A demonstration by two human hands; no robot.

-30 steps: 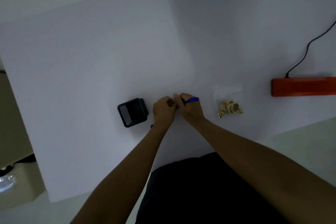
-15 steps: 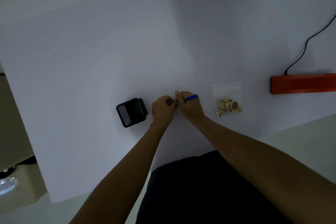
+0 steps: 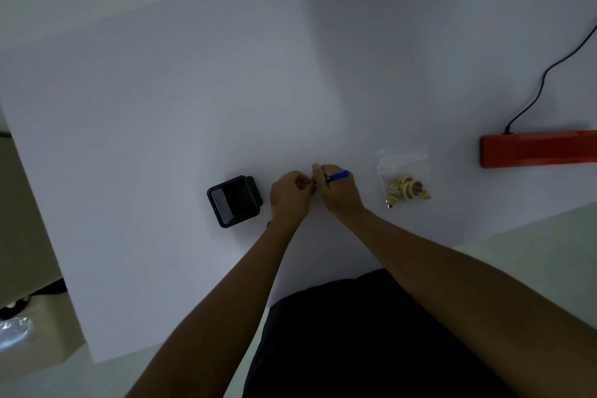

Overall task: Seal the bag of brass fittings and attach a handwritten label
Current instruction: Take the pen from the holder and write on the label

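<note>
— Desk: How would the bag handle?
— Photographer: The bag (image 3: 402, 161) lies on the surface (image 3: 193, 107) right of both hands, untouched. It looks like flimsy film, bottom-heavy with fittings (image 3: 406, 192), best pinched along the top strip. The right hand (image 3: 339, 195) grips a pen (image 3: 338, 175). The left hand (image 3: 290, 195) curls at the pen's tip, contents unclear. Both hands sit as they did a second ago.

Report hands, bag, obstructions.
Right hand grips blue pen; left hand curled at its tip, contents unseen. Bag of fittings lies apart, to the right. Black holder left.
</note>
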